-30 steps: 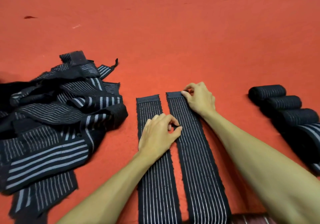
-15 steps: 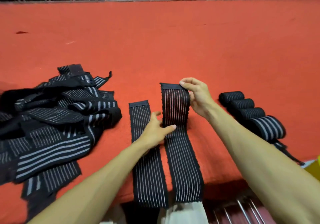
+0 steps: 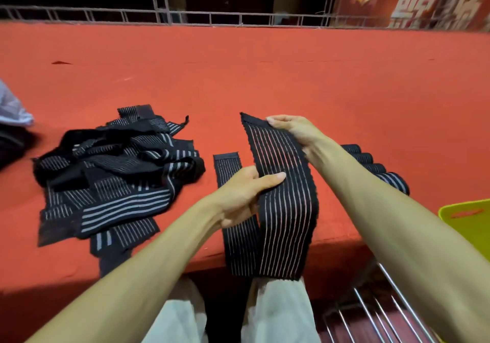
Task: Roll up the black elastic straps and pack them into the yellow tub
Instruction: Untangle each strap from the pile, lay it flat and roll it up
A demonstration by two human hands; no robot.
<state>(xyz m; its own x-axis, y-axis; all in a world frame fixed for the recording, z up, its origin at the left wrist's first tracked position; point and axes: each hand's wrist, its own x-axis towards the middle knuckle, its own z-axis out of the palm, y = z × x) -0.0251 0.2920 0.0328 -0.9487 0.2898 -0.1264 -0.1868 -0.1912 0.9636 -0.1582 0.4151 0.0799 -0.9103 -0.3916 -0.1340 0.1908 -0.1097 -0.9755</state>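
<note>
A black strap [image 3: 286, 204] is held up off the red counter [image 3: 265, 77], its lower end hanging past the near edge. The right hand [image 3: 294, 130] has its grip pinched on the top end. The left hand [image 3: 244, 194] clamps the left edge midway, thumb across the front, fingers hidden behind. A second strap [image 3: 229, 167] lies flat just to the left, partly under that hand. Rolled straps [image 3: 371, 166] sit behind the right forearm, their count unclear. The loose pile [image 3: 119, 172] lies further left. Only a corner of the yellow tub [image 3: 461, 218] shows, cut off at the right, its contents unseen.
</note>
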